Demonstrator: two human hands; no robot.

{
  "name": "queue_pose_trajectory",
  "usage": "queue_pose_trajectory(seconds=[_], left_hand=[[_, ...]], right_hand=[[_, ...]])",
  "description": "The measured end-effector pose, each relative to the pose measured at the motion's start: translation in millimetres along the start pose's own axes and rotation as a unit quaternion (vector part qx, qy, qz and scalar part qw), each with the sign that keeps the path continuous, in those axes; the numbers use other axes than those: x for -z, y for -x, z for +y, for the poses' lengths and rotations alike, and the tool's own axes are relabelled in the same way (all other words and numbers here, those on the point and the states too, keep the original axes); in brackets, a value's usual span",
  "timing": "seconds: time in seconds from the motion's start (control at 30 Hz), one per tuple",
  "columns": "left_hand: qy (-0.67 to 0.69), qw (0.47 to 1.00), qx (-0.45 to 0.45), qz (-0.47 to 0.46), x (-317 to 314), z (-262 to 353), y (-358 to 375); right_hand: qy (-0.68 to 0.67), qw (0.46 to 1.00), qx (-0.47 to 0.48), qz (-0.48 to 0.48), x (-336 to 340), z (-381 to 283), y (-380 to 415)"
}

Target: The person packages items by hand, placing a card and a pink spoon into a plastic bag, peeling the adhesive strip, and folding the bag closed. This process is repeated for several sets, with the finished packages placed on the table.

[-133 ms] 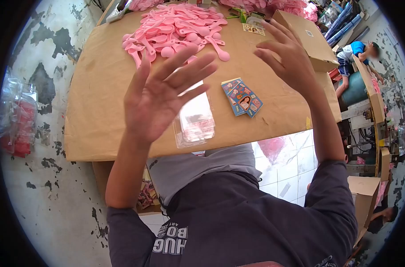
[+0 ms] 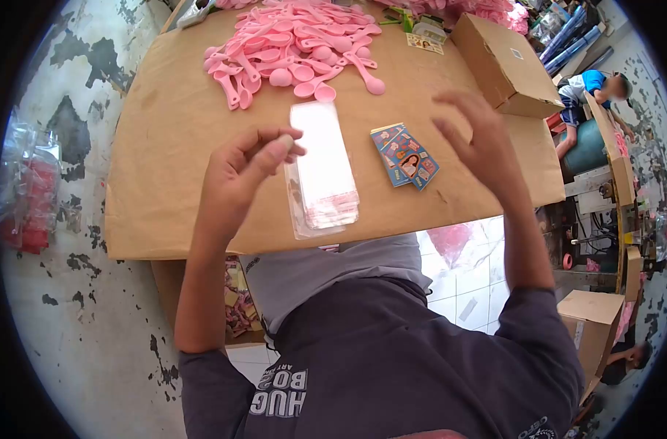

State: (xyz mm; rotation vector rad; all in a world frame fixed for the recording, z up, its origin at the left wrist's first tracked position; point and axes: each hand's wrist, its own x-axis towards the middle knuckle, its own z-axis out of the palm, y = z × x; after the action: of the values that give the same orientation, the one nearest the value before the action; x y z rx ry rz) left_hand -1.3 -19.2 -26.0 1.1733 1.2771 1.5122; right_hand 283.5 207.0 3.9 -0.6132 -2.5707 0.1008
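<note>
My left hand [image 2: 240, 175] hovers just left of a stack of clear plastic bags [image 2: 325, 157], its fingers curled in toward the thumb. Nothing shows between them. My right hand [image 2: 483, 143] is raised to the right of a small pile of blue printed cards [image 2: 404, 156], fingers bent and apart from the thumb, holding nothing. The bags lie lengthwise near the table's front edge, with pinkish ends toward me. Beyond them is a large heap of pink plastic spoons [image 2: 297, 47].
Brown paper covers the table [image 2: 165, 168]. A cardboard box [image 2: 505, 66] stands at the back right, beside a yellowish card [image 2: 424, 44] and a clear container [image 2: 429, 31]. A person [image 2: 593, 91] sits farther right. Bags hang on the left wall.
Both hands have come down. My left hand has gone from spread fingers to curled ones; my right hand has dropped toward me, beside the cards. The view has shifted slightly.
</note>
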Motion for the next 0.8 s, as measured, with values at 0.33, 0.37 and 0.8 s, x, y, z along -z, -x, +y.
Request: queue_pose_trajectory(seconds=[0.33,0.37,0.8], left_hand=[[-0.455,0.867,0.048,0.198,-18,-33,9],[-0.455,0.867,0.047,0.198,-19,-35,9],[-0.373,0.893,-0.005,0.252,-30,-49,21]], right_hand=[[-0.179,0.933,-0.310,-0.035,-57,-33,30],[-0.179,0.933,-0.309,-0.034,-58,-31,29],[-0.437,0.843,-0.307,0.061,-62,-35,15]])
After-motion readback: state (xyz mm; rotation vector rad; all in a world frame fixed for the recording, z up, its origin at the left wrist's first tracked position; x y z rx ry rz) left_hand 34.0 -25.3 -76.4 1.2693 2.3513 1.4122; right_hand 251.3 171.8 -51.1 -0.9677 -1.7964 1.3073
